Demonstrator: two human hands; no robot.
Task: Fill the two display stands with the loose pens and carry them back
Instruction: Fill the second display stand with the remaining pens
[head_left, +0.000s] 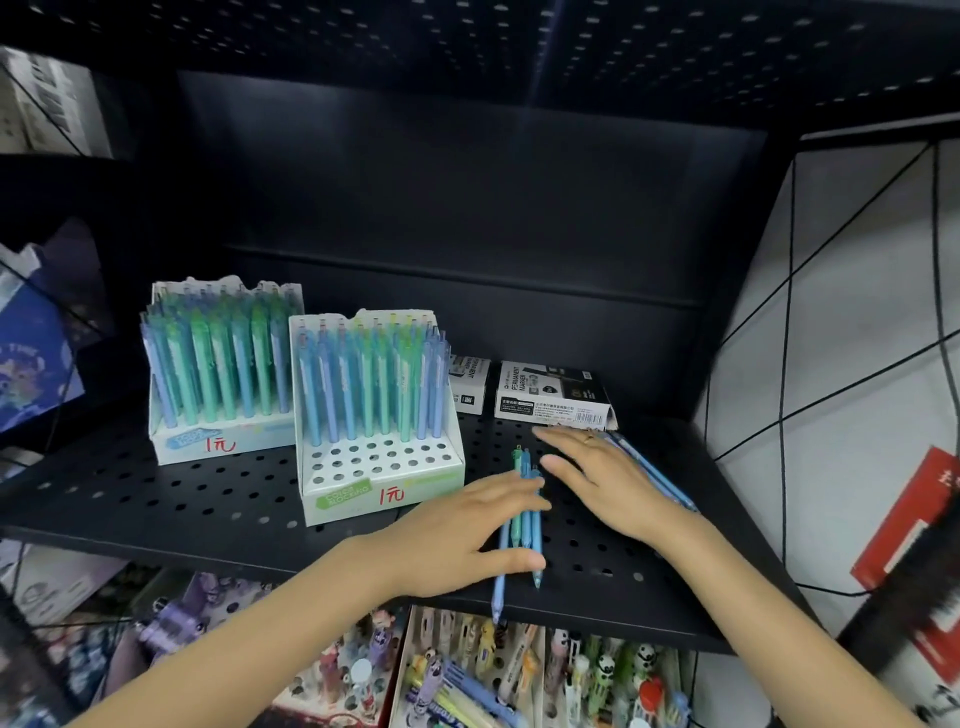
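Left hand lies flat w/ fingers spread over loose blue/green pens on black shelf; right hand open over more. Front stand half full, reads "1元"; box behind says "PERMANENT MARKER".

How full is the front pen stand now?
Partly full. The front stand holds upright pens in its back rows, but its three front rows of holes are empty.

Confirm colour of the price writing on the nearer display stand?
Red price writing, head view.
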